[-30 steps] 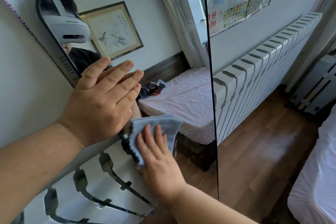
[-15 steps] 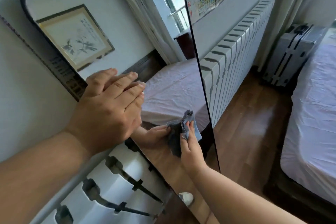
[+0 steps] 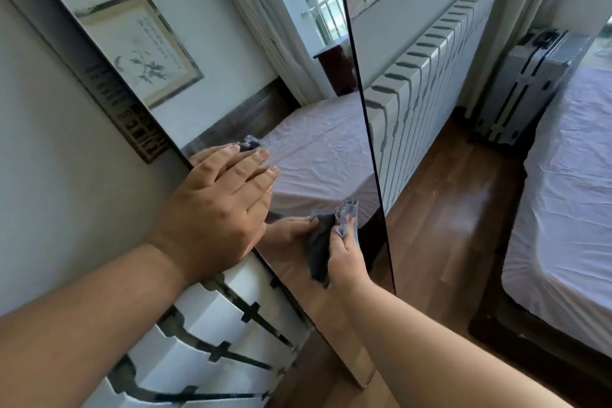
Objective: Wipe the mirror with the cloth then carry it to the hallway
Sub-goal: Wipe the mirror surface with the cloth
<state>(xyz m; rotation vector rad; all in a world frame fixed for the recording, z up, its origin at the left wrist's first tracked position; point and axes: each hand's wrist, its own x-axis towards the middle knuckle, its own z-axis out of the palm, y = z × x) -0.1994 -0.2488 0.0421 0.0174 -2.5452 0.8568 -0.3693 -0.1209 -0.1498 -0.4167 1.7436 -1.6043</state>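
Observation:
A tall black-framed mirror (image 3: 231, 43) leans against the wall and the radiator, and reflects a bed, a framed picture and a window. My left hand (image 3: 218, 209) grips its left edge about halfway up, fingers laid over the glass. My right hand (image 3: 346, 253) holds a crumpled blue-grey cloth (image 3: 346, 219) against the glass near the mirror's right edge, lower down. The hand and the cloth are mirrored in the glass just to the left.
A white ribbed radiator (image 3: 430, 76) runs along the wall behind the mirror. A grey suitcase (image 3: 526, 83) stands in the far corner. A bed with a pale sheet (image 3: 569, 202) fills the right side, with a strip of wooden floor (image 3: 443, 209) between it and the radiator.
My right hand has gone from pressing the cloth flat with spread fingers to holding it bunched near the mirror's right edge. My view has swung right. The left hand still grips the mirror's edge.

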